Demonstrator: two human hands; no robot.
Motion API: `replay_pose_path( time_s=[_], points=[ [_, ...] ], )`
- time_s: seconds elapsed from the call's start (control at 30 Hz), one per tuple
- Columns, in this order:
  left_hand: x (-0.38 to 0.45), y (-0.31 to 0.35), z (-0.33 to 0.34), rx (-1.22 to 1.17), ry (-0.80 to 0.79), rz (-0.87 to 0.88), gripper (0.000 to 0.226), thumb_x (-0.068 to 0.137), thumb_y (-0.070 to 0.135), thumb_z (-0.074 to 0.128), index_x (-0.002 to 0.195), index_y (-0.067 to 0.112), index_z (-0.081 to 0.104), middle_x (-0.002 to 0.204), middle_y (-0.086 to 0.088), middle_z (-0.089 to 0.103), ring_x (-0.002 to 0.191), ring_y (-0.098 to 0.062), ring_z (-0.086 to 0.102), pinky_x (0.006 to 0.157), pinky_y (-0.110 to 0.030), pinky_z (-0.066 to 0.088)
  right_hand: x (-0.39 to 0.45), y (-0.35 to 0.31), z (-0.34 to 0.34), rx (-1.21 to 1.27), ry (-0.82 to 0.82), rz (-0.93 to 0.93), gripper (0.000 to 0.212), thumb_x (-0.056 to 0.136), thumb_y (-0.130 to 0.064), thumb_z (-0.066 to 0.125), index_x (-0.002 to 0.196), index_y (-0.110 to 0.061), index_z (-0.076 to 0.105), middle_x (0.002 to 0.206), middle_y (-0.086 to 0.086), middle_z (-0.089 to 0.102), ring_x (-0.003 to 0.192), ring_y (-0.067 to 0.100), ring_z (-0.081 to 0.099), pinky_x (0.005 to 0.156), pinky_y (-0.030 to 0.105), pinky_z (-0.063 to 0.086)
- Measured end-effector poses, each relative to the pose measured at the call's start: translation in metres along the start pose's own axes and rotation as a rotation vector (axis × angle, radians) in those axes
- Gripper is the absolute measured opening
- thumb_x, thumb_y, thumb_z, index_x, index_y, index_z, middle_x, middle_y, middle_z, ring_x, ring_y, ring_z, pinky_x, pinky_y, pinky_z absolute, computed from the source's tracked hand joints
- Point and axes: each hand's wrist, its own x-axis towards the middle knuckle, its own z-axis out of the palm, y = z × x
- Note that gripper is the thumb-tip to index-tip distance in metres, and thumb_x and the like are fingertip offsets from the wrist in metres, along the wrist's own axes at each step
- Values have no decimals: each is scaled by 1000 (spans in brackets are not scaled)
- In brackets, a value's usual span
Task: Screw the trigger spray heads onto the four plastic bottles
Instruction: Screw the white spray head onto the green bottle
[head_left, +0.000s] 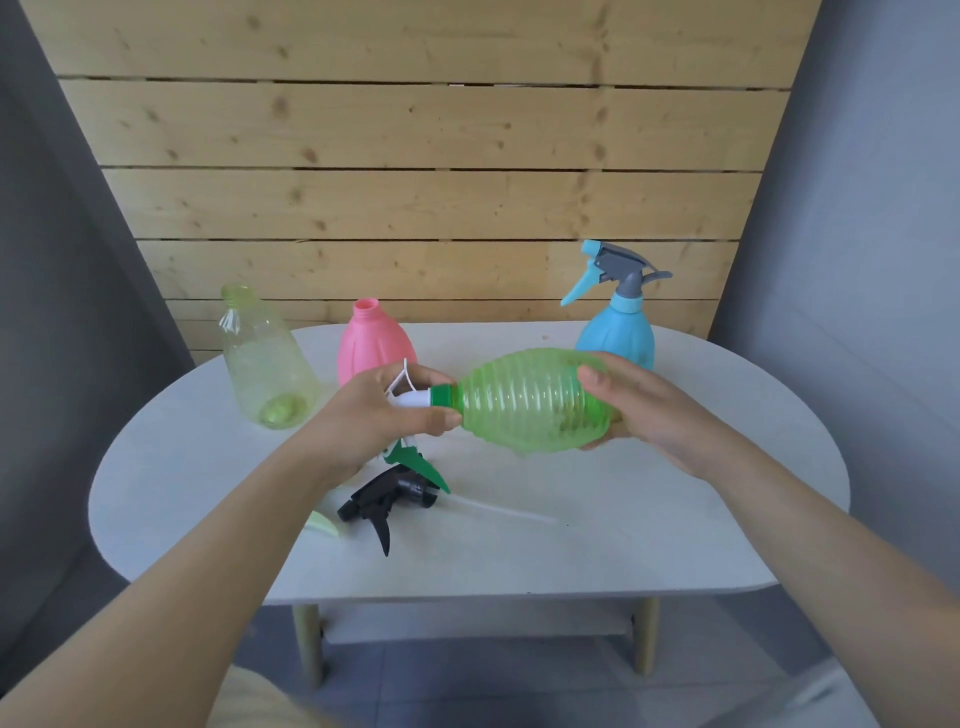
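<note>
I hold a ribbed green bottle (530, 400) on its side above the white table (649, 509). My right hand (639, 410) grips its base end. My left hand (384, 410) grips the white and green spray head (421, 397) at the bottle's neck; its green trigger (415, 462) points down below my hand. A black spray head (387, 501) with a clear tube lies on the table under the hands. At the back stand a clear yellowish bottle (267, 358) and a pink bottle (371, 343), both without heads. A blue bottle (618, 332) at the back right wears a blue and grey spray head (610, 270).
A pale green piece (324, 522) shows beside my left forearm near the table's front left. A wooden plank wall (415, 182) rises directly behind the table. Grey walls flank both sides.
</note>
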Motion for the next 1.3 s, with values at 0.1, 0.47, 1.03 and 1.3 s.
replay_pose_path(
  time_s=[0.1,0.47,1.03,1.3],
  points=[
    [1,1,-1,-43,-27,-33,31,60,30,80,88,23,66,73,7,74,73,-7,71,74,-24,45,-2,-1,-2,-39,-29,-79,66,62,-43,81,121,-48,52,138,-6,47,125,11,48,96,36,49],
    [-1,4,2,-22,-31,-39,38,60,31,84,90,20,63,70,6,74,71,-7,70,81,-30,45,-1,0,3,26,-11,-62,68,58,-49,82,120,-41,55,129,5,54,103,19,65,71,36,56],
    [-5,7,-3,161,60,63,27,66,37,83,86,29,67,75,25,68,75,5,60,72,-25,41,0,-1,7,101,49,40,65,56,-56,75,111,-22,65,105,8,70,87,32,71,64,39,56],
    [-10,11,-1,136,-7,56,27,70,40,78,91,29,67,78,7,75,77,-5,68,75,-29,47,-1,-4,8,21,-24,92,78,59,-69,66,121,-22,60,112,11,70,90,35,71,72,41,57]
  ],
)
